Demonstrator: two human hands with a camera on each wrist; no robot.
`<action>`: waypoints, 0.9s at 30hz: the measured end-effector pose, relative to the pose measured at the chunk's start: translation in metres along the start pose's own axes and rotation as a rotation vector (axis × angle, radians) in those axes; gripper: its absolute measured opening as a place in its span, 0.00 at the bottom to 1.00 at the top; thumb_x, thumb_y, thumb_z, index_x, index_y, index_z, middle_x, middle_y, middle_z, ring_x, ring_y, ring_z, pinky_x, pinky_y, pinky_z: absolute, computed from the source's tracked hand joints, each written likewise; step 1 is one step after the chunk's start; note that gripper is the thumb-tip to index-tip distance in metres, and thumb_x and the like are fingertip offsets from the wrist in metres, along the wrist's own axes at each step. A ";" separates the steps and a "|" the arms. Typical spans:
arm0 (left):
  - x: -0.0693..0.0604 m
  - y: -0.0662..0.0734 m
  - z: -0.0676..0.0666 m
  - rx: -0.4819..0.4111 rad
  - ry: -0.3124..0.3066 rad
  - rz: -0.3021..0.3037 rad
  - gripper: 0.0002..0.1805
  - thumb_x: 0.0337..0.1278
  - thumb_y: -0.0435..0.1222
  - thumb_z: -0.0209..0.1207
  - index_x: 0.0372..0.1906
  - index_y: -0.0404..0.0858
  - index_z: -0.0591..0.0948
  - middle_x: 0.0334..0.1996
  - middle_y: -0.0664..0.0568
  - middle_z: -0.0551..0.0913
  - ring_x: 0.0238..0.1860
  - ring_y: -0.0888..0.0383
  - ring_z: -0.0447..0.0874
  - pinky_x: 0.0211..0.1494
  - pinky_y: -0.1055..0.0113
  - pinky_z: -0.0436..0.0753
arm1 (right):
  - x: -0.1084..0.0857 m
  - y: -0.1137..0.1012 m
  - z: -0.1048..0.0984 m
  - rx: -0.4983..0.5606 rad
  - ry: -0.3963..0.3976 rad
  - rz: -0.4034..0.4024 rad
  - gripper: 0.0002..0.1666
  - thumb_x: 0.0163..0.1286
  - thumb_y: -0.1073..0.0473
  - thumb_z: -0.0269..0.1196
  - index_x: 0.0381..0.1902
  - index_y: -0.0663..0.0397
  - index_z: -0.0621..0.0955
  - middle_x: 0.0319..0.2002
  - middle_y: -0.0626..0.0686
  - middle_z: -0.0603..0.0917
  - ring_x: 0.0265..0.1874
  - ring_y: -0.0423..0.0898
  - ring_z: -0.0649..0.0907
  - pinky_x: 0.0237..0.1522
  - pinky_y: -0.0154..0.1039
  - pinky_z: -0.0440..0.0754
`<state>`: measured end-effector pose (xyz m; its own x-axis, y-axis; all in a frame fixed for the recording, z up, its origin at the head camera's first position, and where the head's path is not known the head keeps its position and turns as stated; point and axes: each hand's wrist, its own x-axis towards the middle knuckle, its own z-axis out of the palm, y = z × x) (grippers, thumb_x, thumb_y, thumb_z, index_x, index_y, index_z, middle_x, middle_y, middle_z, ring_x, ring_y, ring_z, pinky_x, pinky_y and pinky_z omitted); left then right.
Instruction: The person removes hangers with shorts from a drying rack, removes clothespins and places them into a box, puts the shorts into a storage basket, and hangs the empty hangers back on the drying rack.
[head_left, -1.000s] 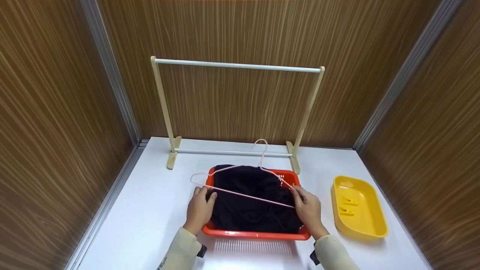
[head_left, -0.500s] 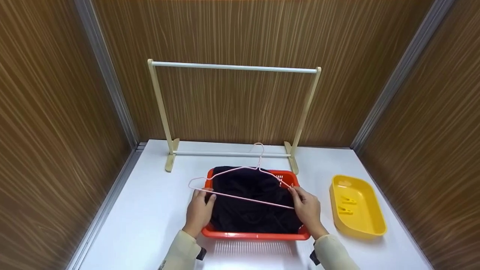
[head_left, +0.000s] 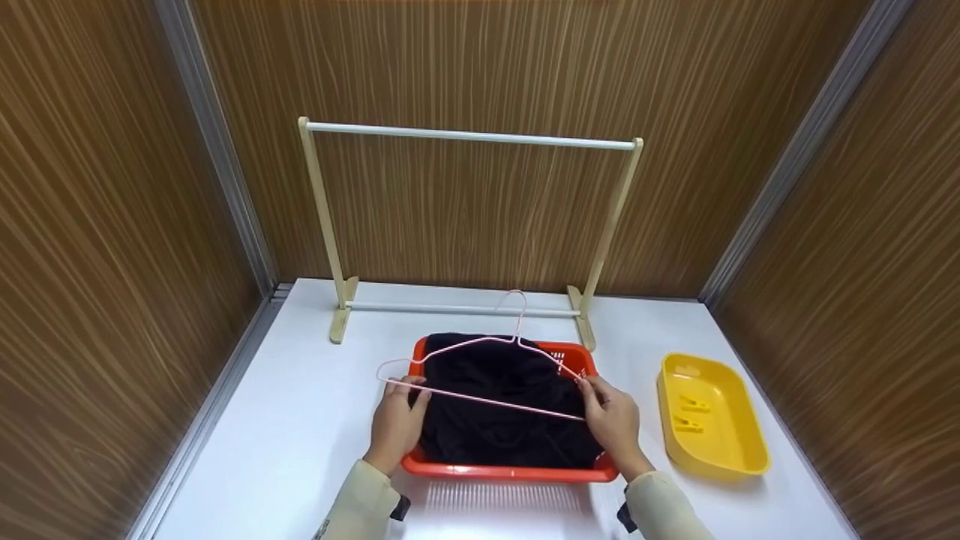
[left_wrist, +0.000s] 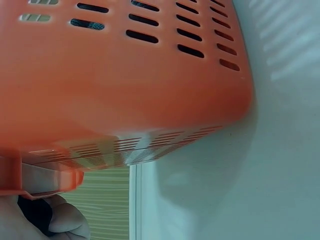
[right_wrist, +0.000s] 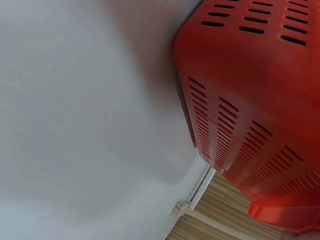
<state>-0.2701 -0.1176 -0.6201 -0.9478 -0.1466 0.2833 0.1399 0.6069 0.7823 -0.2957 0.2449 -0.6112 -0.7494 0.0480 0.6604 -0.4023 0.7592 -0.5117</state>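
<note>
A pink wire hanger [head_left: 487, 401] lies slanted above a red plastic basket [head_left: 517, 473], its hook pointing away toward the back. My right hand [head_left: 616, 421] pinches the hanger's right corner between thumb and fingers. My left hand [head_left: 397, 424] is at the basket's left rim, where the hanger's bottom bar crosses its fingertips. Folded black cloth [head_left: 510, 435] fills most of the basket; its kind cannot be told. In the left wrist view, black cloth [left_wrist: 37, 215] shows between the curled fingers [left_wrist: 70, 220] of my left hand. Only a sliver of the right hand shows in its wrist view.
Behind the basket stands a wooden rack with a white top rail [head_left: 472, 136] and a lower bar. To the right, a yellow tray [head_left: 731, 420] holds two yellow clothespins [head_left: 691, 405]. Wood-grain walls [head_left: 480, 60] enclose the white table [head_left: 300, 390].
The hanger's hook and left end have dipped slightly lower and nearer. Both hands keep nearly the same places. The whole view has shifted a little.
</note>
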 end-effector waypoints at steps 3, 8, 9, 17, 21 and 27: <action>0.001 0.000 0.000 0.010 -0.003 -0.001 0.14 0.72 0.41 0.62 0.57 0.41 0.83 0.57 0.40 0.80 0.60 0.42 0.81 0.62 0.46 0.77 | 0.000 0.000 0.000 0.000 0.004 0.003 0.04 0.70 0.59 0.68 0.35 0.49 0.89 0.24 0.47 0.86 0.22 0.47 0.81 0.28 0.49 0.76; 0.001 0.001 0.000 0.022 0.005 -0.002 0.13 0.71 0.41 0.62 0.55 0.42 0.84 0.56 0.41 0.80 0.60 0.41 0.81 0.62 0.46 0.77 | 0.001 0.001 0.001 0.005 0.014 0.015 0.04 0.70 0.59 0.69 0.34 0.48 0.89 0.23 0.47 0.85 0.21 0.47 0.79 0.27 0.49 0.75; 0.001 0.001 0.000 0.020 0.003 -0.009 0.13 0.71 0.41 0.62 0.55 0.42 0.84 0.57 0.42 0.80 0.61 0.42 0.81 0.62 0.46 0.77 | 0.001 0.001 0.001 0.008 0.015 0.012 0.04 0.70 0.59 0.69 0.34 0.48 0.89 0.23 0.46 0.85 0.21 0.47 0.79 0.27 0.49 0.75; 0.000 0.001 -0.002 0.013 -0.013 -0.030 0.14 0.72 0.42 0.62 0.56 0.42 0.84 0.57 0.41 0.80 0.61 0.42 0.81 0.64 0.46 0.76 | 0.000 0.000 0.000 0.022 -0.006 0.038 0.04 0.70 0.59 0.68 0.34 0.49 0.88 0.22 0.45 0.83 0.21 0.45 0.78 0.28 0.47 0.74; 0.000 0.000 -0.002 0.015 -0.011 -0.015 0.13 0.72 0.42 0.62 0.53 0.40 0.83 0.53 0.44 0.79 0.57 0.43 0.82 0.62 0.46 0.78 | 0.001 -0.001 0.000 0.036 -0.005 0.057 0.05 0.71 0.58 0.68 0.33 0.49 0.88 0.21 0.44 0.82 0.20 0.44 0.76 0.28 0.45 0.73; 0.000 -0.001 -0.002 0.033 0.003 0.006 0.10 0.72 0.42 0.62 0.49 0.41 0.82 0.44 0.47 0.76 0.45 0.46 0.81 0.53 0.48 0.79 | 0.000 0.000 0.002 0.031 0.010 0.054 0.05 0.71 0.58 0.68 0.33 0.49 0.87 0.20 0.43 0.80 0.20 0.45 0.75 0.27 0.45 0.72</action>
<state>-0.2694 -0.1200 -0.6199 -0.9462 -0.1452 0.2891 0.1356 0.6333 0.7620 -0.2964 0.2434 -0.6119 -0.7651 0.0949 0.6369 -0.3775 0.7352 -0.5631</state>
